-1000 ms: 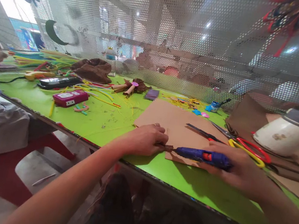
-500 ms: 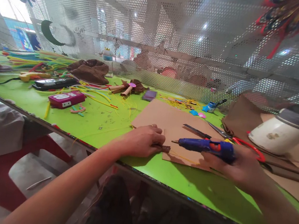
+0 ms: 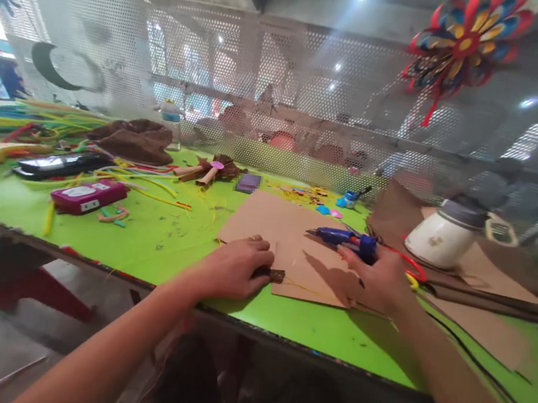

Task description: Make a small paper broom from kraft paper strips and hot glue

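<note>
My left hand [image 3: 236,267] rests at the table's front edge, fingers closed on a small dark brown rolled piece [image 3: 277,275] whose end sticks out past the fingertips. In my right hand [image 3: 384,272] is a blue glue gun [image 3: 344,240], held above brown paper sheets [image 3: 266,218] with its nozzle pointing left. The nozzle is apart from the rolled piece. A thin yellow string [image 3: 304,287] trails over the paper from near that piece. Red-handled scissors [image 3: 415,267] lie partly hidden behind my right hand.
A white jar with a grey lid [image 3: 441,234] stands at the right among brown sheets. To the left lie a magenta power strip [image 3: 89,195], a dark brown cloth-like bundle [image 3: 134,139] and colourful strips. A perforated metal panel [image 3: 267,80] closes off the back. A black cord [image 3: 481,368] crosses the right side.
The glue gun has lifted, and its nozzle is farther from the brown rolled piece. My left hand keeps its grip. The camera has turned up and to the right.
</note>
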Action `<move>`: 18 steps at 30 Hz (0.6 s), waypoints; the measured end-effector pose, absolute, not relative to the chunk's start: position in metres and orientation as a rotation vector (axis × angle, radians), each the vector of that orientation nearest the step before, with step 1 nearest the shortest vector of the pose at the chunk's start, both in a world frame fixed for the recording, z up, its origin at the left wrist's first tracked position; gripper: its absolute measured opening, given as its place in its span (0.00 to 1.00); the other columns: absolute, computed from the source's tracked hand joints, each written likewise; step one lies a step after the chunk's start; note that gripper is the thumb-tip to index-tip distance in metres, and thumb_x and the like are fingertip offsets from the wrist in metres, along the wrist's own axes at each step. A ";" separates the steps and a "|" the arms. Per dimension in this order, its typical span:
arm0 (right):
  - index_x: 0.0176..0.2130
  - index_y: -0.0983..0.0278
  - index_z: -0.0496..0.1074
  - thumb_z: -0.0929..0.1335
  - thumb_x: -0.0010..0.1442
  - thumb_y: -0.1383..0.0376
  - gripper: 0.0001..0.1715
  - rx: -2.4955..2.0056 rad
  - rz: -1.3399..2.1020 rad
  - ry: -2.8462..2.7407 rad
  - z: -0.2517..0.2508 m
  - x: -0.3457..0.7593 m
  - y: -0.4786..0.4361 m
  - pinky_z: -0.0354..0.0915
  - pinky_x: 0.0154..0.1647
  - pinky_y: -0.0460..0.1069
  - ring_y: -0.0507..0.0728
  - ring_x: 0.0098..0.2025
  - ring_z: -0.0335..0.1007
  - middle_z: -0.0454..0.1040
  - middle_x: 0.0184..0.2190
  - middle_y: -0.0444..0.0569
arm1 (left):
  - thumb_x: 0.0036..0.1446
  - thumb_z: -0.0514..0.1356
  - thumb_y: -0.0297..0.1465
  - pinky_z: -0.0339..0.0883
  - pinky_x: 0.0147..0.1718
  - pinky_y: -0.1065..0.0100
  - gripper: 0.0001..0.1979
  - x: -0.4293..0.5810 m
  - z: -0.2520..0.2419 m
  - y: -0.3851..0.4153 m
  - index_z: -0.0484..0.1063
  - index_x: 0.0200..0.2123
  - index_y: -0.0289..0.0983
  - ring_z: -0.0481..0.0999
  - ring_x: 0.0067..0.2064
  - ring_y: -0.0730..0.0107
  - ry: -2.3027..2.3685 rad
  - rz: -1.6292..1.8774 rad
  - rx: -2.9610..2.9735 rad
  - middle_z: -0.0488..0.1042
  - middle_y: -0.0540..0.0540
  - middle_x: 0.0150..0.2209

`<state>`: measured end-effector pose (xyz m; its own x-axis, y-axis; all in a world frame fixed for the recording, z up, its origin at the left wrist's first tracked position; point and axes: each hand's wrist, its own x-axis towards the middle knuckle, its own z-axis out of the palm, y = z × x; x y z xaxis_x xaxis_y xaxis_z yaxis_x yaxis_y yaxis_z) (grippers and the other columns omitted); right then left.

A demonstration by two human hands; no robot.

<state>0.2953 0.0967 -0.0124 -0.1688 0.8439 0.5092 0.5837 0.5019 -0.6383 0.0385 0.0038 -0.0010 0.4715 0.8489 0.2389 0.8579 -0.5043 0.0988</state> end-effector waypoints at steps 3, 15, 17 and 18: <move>0.39 0.69 0.75 0.67 0.53 0.56 0.20 -1.225 0.307 -1.827 -0.009 0.301 0.108 0.68 0.33 0.52 0.61 0.35 0.74 0.79 0.33 0.55 | 0.60 0.53 0.36 0.62 0.36 0.65 0.10 0.038 -0.001 0.003 0.68 0.30 0.37 0.67 0.39 0.63 -1.544 -0.404 -2.645 0.68 0.44 0.33; 0.48 0.69 0.70 0.63 0.48 0.76 0.25 -1.209 -0.239 -2.111 -0.023 0.343 0.160 0.63 0.51 0.57 0.63 0.49 0.67 0.73 0.45 0.58 | 0.62 0.48 0.34 0.62 0.37 0.64 0.15 0.031 -0.004 0.005 0.71 0.31 0.36 0.67 0.38 0.62 -1.511 -0.448 -2.657 0.68 0.43 0.32; 0.47 0.67 0.70 0.63 0.49 0.76 0.24 -1.162 -0.257 -2.161 -0.024 0.344 0.166 0.64 0.49 0.56 0.62 0.48 0.67 0.73 0.44 0.56 | 0.63 0.48 0.33 0.61 0.36 0.64 0.15 0.031 -0.005 0.005 0.71 0.30 0.36 0.68 0.37 0.63 -1.501 -0.464 -2.659 0.68 0.43 0.32; 0.47 0.67 0.70 0.63 0.50 0.76 0.24 -1.143 -0.266 -2.177 -0.023 0.343 0.170 0.64 0.49 0.56 0.62 0.48 0.67 0.73 0.44 0.56 | 0.62 0.48 0.33 0.61 0.36 0.64 0.15 0.030 -0.005 0.004 0.71 0.30 0.36 0.68 0.37 0.63 -1.501 -0.469 -2.663 0.68 0.43 0.32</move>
